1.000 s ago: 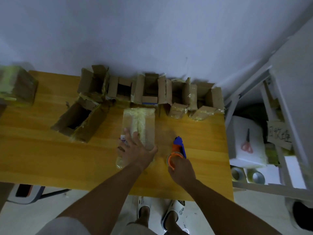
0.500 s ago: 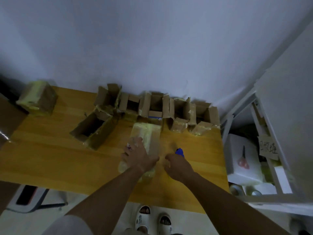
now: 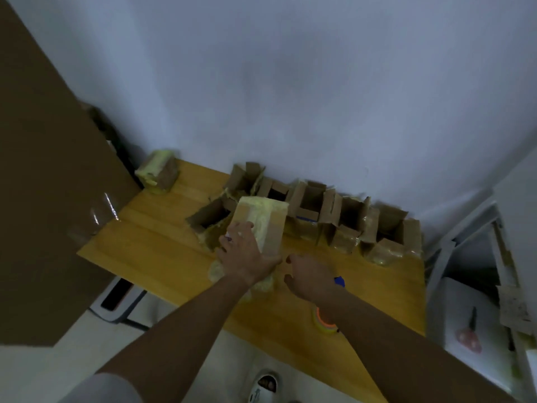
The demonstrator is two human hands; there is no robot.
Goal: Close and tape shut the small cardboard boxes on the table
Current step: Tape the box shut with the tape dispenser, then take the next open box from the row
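Note:
A closed cardboard box [image 3: 266, 221] wrapped in yellowish tape is tipped up above the wooden table [image 3: 162, 251]. My left hand [image 3: 247, 254] grips its near end, fingers over the top and thumb round the side. Just right of the box, my right hand [image 3: 311, 274] hovers with loosely curled fingers and holds nothing. The orange and blue tape dispenser [image 3: 325, 319] lies on the table under my right wrist. Several open boxes [image 3: 351, 222] stand in a row against the wall. One open box [image 3: 209, 216] lies on its side behind the held box.
Another taped box [image 3: 158, 171] sits at the table's far left corner. A large brown cardboard sheet [image 3: 43, 199] fills the left. A white shelf frame [image 3: 465, 257] stands to the right, with scissors [image 3: 467, 338] on a white block below it.
My right hand has let go of the tape dispenser and moved toward the box. My left hand has raised the taped box off the table. The view has swung up and left.

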